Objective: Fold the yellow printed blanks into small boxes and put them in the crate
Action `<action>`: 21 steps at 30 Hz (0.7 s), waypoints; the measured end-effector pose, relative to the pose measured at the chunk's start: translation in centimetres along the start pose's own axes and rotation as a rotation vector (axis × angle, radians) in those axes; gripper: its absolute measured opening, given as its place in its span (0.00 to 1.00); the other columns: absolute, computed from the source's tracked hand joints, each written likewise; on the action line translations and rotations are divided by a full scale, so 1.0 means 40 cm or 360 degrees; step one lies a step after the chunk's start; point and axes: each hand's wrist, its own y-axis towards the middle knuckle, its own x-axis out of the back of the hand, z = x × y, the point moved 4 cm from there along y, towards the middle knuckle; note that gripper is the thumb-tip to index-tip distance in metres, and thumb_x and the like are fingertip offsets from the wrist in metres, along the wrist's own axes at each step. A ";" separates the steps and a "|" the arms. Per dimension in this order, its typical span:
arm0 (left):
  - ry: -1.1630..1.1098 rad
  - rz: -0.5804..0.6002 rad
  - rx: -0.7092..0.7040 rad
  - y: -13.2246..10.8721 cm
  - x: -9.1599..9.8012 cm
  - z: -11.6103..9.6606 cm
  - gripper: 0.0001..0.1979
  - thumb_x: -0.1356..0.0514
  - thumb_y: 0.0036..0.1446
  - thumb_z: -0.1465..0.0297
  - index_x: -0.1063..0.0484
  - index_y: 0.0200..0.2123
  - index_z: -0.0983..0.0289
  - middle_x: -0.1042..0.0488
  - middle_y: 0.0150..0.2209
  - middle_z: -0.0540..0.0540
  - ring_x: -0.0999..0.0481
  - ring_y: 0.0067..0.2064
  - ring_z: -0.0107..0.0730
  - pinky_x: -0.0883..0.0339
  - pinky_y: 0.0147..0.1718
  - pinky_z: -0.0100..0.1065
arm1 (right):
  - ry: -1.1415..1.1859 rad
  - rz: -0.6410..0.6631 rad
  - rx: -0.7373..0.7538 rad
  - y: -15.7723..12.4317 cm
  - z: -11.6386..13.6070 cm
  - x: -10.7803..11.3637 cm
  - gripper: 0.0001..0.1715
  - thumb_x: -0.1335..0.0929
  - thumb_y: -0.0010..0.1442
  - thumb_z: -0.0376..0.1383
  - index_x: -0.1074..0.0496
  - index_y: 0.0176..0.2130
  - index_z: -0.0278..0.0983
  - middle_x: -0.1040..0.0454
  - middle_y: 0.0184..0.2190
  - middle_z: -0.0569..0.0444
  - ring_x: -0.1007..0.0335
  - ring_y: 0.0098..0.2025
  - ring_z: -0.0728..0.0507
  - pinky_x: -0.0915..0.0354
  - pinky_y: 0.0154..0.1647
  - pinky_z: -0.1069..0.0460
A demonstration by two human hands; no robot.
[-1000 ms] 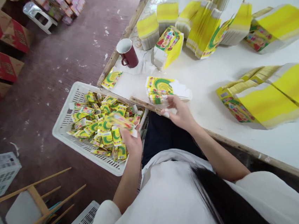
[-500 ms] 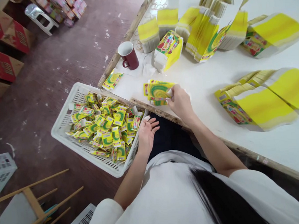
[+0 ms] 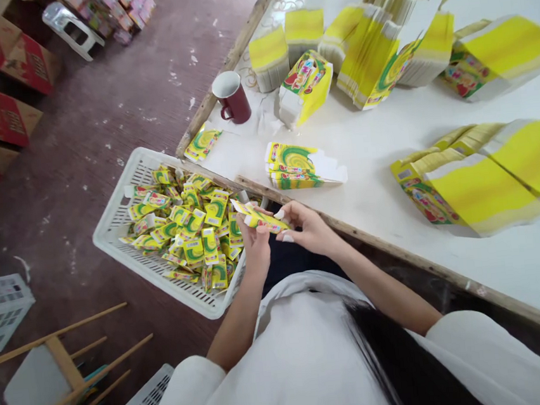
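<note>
Between my two hands is a small yellow-and-green printed carton [image 3: 262,218], held tilted over the table's front edge. My left hand [image 3: 256,245] grips its left part, thumb on top. Fingers of my right hand [image 3: 308,227] pinch its right end. Just beyond, on the table, lies a small fanned stack of flat cartons [image 3: 295,165] with white flaps pointing right. To the left of my hands, a white plastic basket [image 3: 115,208] is heaped with small yellow cartons [image 3: 193,251].
A maroon mug [image 3: 239,103] and a single flat carton [image 3: 202,143] stand near the white table's [image 3: 370,199] left edge. Bundles of yellow cartons [image 3: 483,188] fill its right and back. A wooden-legged stool [image 3: 61,369] and red-marked boxes [image 3: 13,119] are on the floor at left.
My right hand has come back from the stack on the table with a carton and met my left hand. My left hand, open before, now holds the carton too.
</note>
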 end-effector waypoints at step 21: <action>0.1059 0.0489 -0.0431 -0.039 -0.044 -0.061 0.41 0.27 0.46 0.61 0.42 0.60 0.61 0.26 0.50 0.60 0.23 0.51 0.47 0.27 0.50 0.44 | -0.0287 -0.0506 0.0382 -0.032 0.073 0.078 0.45 0.29 0.60 0.56 0.44 0.68 0.45 0.38 0.67 0.44 0.46 0.71 0.32 0.48 0.72 0.34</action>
